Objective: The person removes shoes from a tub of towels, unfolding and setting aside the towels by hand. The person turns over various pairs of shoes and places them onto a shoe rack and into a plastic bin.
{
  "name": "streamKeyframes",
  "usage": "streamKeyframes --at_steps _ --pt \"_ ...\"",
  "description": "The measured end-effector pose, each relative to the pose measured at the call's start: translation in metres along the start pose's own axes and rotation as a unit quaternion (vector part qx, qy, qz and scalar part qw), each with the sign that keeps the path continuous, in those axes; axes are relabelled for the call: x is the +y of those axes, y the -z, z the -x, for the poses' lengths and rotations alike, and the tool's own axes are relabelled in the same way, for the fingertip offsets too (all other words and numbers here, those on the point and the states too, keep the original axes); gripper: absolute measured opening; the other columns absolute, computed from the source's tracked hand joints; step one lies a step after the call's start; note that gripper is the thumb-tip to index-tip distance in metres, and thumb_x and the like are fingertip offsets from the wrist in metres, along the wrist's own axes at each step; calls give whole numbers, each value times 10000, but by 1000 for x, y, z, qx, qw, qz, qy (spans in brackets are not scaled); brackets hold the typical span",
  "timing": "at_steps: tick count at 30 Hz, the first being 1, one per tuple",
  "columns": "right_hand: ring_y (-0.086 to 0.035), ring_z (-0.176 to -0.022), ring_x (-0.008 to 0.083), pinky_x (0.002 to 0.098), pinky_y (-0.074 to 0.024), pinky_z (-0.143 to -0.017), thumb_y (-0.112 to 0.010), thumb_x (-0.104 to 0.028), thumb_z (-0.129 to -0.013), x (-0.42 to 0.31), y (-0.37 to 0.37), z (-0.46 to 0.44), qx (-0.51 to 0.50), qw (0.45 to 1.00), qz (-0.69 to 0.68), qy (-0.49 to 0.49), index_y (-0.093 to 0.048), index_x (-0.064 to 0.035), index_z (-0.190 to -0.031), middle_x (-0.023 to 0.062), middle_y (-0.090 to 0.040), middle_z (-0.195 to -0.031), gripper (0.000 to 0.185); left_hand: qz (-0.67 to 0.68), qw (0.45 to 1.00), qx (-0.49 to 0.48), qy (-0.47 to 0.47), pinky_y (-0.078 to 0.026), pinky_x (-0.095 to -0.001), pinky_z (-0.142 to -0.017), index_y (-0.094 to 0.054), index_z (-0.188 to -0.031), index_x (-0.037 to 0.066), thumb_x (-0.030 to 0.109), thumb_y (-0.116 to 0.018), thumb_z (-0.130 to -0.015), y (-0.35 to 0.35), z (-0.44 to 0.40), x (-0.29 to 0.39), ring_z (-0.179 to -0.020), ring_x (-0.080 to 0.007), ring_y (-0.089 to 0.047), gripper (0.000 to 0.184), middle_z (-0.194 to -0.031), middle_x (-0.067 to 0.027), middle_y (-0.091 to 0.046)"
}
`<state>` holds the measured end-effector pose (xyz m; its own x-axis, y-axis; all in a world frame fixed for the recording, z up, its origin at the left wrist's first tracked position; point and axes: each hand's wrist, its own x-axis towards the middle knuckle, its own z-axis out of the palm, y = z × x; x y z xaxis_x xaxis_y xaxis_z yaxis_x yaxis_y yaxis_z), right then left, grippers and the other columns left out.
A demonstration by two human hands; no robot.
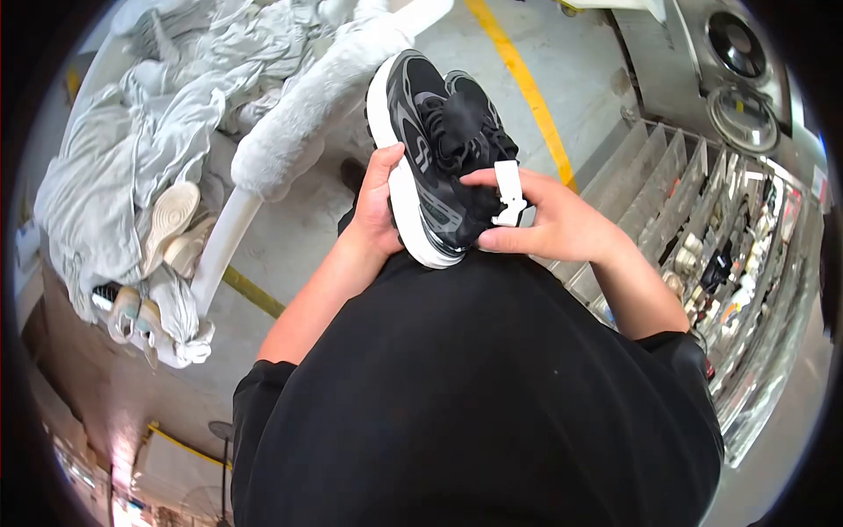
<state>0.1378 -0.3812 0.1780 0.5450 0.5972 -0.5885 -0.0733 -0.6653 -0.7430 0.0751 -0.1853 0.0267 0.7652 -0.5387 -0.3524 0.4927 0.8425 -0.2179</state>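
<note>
Well out to the left of the left hand, crumpled pale cloths (167, 132) lie heaped, with light-coloured shoes (171, 220) on their near side. A fluffy white padded rail (294, 132) slants between that heap and the left hand (373, 211). This hand is closed around the white sole (399, 189) of a black-and-grey sneaker (420, 132), its thumb along the edge; the other fingers are mostly hidden. The sneaker lies between the hands, just right of the left palm, its long axis running away from the body and leaning slightly left. A second black shoe (497, 119) lies against its right side, beyond the right hand (566, 220). That hand is part open, forefinger and thumb apart, their tips at the dark uppers; whether they grip anything I cannot tell. A white piece (507, 186) crosses its forefinger. Farther right of this hand stands a rack (667, 167) with many slots, small items inside
</note>
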Motion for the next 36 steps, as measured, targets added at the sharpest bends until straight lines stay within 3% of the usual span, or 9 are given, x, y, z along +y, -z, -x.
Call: streamKeyframes --at_steps 8,12,17,22,24,26,30,32,36 --pt "-636 -1084 324 394 -496 -950 -829 -458 -773 56 18 68 101 988 9 -119 -649 -35 -1134 165 -665 -1117 584 -67 992 73 79 -529 -446 -995 -557 -1339 21 405 -515 -967 -17 -55 -56 -1094 -307 -668 536 -1254 -160 -665" --pt "-637 -1123 362 413 -506 -955 -821 -503 -761 107 22 109 144 973 -3 -183 -659 -43 -1204 189 -674 -1158 658 -147 972 134 128 -528 -444 -986 -600 -1298 37 430 -532 -961 -28 -93 -102 -1071 -299 -678 521 -1233 -143 -682" --pt "-695 -1016 293 377 -522 -910 -775 -504 -817 210 50 177 149 962 -199 -111 -728 -97 -1142 135 -743 -1077 522 -224 948 139 180 -485 -441 -1044 -607 -1304 41 413 -499 -973 -30 -171 -188 -1126 -306 -656 510 -1256 -133 -678" --pt "-684 -1020 245 357 -519 -906 -846 -457 -769 290 71 238 159 902 -346 -202 -713 -8 -1148 125 -740 -1090 603 -278 920 111 251 -536 -436 -973 -642 -1236 49 405 -453 -983 -39 -229 -285 -1074 -306 -678 477 -1198 -121 -701" --pt "-682 -1011 244 349 -517 -906 -859 -438 -756 325 63 273 224 875 -419 -98 -698 -7 -1182 120 -737 -1099 627 -276 909 145 276 -540 -453 -963 -649 -1242 79 411 -480 -973 -30 -255 -334 -1065 -314 -678 460 -1188 -120 -704" --pt "-701 -924 251 346 -542 -858 -905 -463 -651 348 71 312 242 880 -347 -214 -731 -2 -1069 146 -743 -1017 646 -282 889 173 315 -525 -467 -989 -644 -1257 84 429 -485 -972 -21 -280 -383 -1089 -322 -667 475 -1205 -124 -697" --pt "-714 -936 307 370 -553 -855 -932 -445 -585 443 41 356 469 800 -314 -205 -725 18 -1003 180 -737 -982 657 -290 863 179 373 -387 -492 -1129 -502 -1424 91 569 -470 -972 12 -319 -460 -1324 -320 -512 659 -1414 -116 -566" --pt "-692 -1021 296 361 -534 -908 -933 -408 -621 473 51 394 509 753 -360 -211 -722 36 -1035 167 -700 -1108 643 -363 816 250 373 -287 -596 -1164 -172 -1581 103 593 -532 -955 34 -340 -467 -1466 -356 -308 873 -1602 -188 -275" --pt "-567 -1074 382 424 -501 -958 -888 -436 -663 566 46 442 619 724 -111 -281 -785 -59 -975 133 -645 -1213 500 -570 739 209 293 -340 -579 -1137 -118 -1604 104 505 -554 -984 69 -347 -432 -1472 -340 -310 858 -1571 -221 -316"
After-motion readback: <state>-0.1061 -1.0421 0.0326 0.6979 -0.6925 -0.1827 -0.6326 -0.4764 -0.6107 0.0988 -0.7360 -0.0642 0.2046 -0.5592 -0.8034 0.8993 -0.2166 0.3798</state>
